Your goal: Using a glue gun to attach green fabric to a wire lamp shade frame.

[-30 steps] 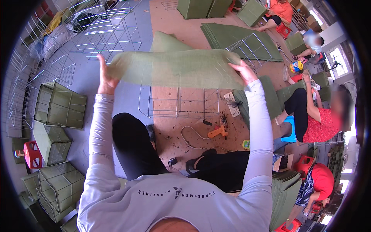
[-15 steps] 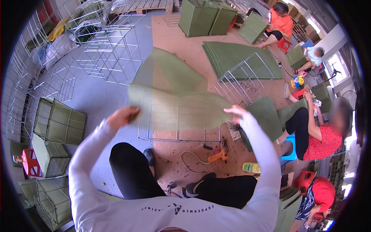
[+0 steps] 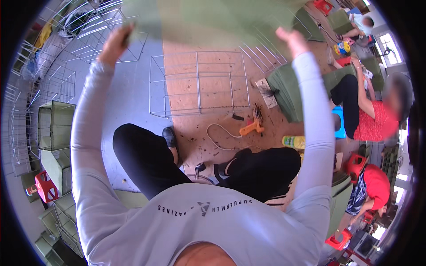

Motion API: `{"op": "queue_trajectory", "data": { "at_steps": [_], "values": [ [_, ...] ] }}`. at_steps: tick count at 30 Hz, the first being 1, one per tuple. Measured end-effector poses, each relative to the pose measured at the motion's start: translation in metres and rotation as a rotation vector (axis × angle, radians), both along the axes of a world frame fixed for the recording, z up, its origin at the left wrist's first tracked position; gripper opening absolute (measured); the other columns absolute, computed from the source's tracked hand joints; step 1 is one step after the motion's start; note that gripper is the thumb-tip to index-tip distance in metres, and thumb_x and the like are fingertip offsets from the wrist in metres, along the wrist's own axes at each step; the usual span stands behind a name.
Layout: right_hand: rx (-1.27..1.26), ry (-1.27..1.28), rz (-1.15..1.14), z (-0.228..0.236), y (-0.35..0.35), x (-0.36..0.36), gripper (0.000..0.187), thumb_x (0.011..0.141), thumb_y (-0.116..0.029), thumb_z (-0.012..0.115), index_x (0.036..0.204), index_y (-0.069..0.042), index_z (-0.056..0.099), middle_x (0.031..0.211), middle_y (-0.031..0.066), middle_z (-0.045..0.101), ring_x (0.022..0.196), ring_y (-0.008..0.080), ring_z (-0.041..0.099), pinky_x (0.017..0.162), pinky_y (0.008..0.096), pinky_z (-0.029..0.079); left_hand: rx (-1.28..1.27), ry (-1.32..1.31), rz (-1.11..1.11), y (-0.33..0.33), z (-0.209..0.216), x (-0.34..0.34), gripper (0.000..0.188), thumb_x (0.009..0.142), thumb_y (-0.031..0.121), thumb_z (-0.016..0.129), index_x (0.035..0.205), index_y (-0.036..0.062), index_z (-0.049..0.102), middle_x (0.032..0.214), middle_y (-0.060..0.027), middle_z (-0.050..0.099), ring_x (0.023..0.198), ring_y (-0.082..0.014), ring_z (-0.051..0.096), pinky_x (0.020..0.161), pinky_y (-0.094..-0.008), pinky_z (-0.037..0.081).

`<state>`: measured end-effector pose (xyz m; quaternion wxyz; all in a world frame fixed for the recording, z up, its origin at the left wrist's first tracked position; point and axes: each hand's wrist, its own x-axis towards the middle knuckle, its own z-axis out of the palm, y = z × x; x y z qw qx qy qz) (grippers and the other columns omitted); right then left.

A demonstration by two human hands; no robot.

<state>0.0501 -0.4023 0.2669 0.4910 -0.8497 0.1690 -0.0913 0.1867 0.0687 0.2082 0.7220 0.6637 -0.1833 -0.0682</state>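
Observation:
A thin, see-through green fabric sheet is stretched up and away from me, blurred by motion and cut off by the top edge. My left hand is closed on its left side. At its right side, my right hand pinches the edge, its fingertips partly smeared. Below the sheet, a silver wire frame lies on the brown floor board, apart from both hands. Between the frame and my legs is an orange glue gun with a white cord. A yellow bottle stands to its right.
Stacked green fabric lies right of the wire frame, beside a small stained board. More wire frames and green fabric-covered boxes crowd the left. Co-workers sit at right, one in a red patterned top.
Both hands have risen and moved away from me, carrying the fabric sheet upward. The wire frame it covered is now exposed. My view has tilted nearer my body.

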Motion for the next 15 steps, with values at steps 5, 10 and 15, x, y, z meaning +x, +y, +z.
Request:
{"op": "queue_trajectory", "data": {
  "at_steps": [5,10,15],
  "values": [
    [0.685,0.177,-0.034,-0.094,0.034,-0.054,0.077,0.071,-0.030,0.071,0.129,0.000,0.032,0.118,0.0151,0.050,0.106,0.0240,0.049,0.090,0.0390,0.038,-0.018,0.609,0.096,0.042,-0.072,-0.034,0.023,0.081,0.011,0.060,0.100,0.0006,0.055,0.083,-0.0047,0.058,0.067,-0.0106,0.055,0.056,-0.0211,0.046],
    [0.578,0.289,-0.099,-0.122,0.011,-0.086,0.097,0.066,-0.036,0.073,0.136,-0.003,0.015,0.134,0.0155,0.031,0.121,0.0231,0.034,0.100,0.0393,0.024,-0.125,0.669,0.031,0.039,-0.071,-0.057,0.018,0.081,0.011,0.060,0.096,0.0031,0.054,0.077,-0.0004,0.054,0.053,-0.0056,0.048,0.043,-0.0144,0.041],
    [0.718,0.441,0.042,-0.077,0.061,-0.124,0.085,0.075,-0.019,0.068,0.134,0.001,0.011,0.128,0.0153,0.039,0.115,0.0247,0.043,0.093,0.0391,0.037,-0.094,0.821,0.120,0.041,-0.046,-0.098,0.023,0.081,0.009,0.059,0.103,0.0031,0.053,0.089,-0.0033,0.058,0.064,-0.0090,0.056,0.058,-0.0193,0.049]
  ]
}}
